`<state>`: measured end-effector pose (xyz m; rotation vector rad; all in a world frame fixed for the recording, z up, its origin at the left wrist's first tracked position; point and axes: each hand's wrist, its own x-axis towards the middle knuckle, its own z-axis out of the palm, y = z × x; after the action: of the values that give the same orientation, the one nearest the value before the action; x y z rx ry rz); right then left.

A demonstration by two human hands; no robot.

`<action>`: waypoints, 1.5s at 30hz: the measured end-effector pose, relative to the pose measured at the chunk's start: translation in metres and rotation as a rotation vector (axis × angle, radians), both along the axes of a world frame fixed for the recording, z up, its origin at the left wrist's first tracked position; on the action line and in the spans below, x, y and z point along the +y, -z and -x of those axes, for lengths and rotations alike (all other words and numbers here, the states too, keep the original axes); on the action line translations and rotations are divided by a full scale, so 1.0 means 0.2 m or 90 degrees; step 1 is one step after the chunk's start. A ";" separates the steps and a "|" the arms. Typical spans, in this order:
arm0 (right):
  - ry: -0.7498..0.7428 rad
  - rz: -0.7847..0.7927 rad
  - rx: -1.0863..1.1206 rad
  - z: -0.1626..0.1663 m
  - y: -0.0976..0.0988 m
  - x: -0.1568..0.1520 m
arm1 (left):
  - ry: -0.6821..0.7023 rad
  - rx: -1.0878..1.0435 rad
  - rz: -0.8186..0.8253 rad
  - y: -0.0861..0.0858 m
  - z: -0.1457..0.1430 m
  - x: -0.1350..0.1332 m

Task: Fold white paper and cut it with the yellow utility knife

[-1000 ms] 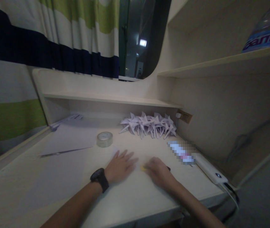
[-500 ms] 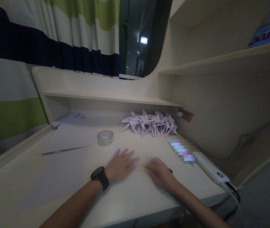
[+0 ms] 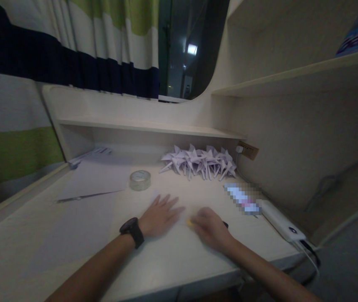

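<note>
My left hand [image 3: 161, 215] lies flat on the pale desk [image 3: 179, 260], fingers spread, pressing a sheet of paper [image 3: 154, 199] whose edges barely show. A black watch [image 3: 131, 231] is on that wrist. Right beside it, my right hand [image 3: 208, 228] is curled over the paper with closed fingers around a thin dark-ended tool with a yellow tip [image 3: 190, 222]; what it is I cannot make out.
A roll of clear tape [image 3: 140, 180] stands behind my left hand. Several folded white paper pinwheels [image 3: 199, 161] lie at the back. Loose sheets [image 3: 99, 178] lie left. A white power bank [image 3: 281, 221] with cable sits at the right edge, under a wall socket [image 3: 248, 150].
Both hands stay in place on the paper. The view has drifted slightly, so everything sits a little higher and further right in the picture.
</note>
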<state>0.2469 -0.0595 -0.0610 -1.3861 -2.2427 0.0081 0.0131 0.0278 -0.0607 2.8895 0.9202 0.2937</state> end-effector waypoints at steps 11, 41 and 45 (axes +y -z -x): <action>-0.042 -0.017 -0.011 -0.02 0.00 0.08 | 0.004 0.005 0.001 0.00 0.00 0.01; -0.030 0.023 0.066 0.01 -0.02 0.02 | 0.006 0.010 -0.006 0.02 0.00 0.03; -0.025 0.034 0.065 0.00 0.00 0.06 | 0.007 0.017 -0.012 0.03 0.00 0.04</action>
<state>0.2463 -0.0479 -0.0611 -1.3381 -2.1984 0.1493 0.0136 0.0354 -0.0670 2.9209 0.9101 0.2648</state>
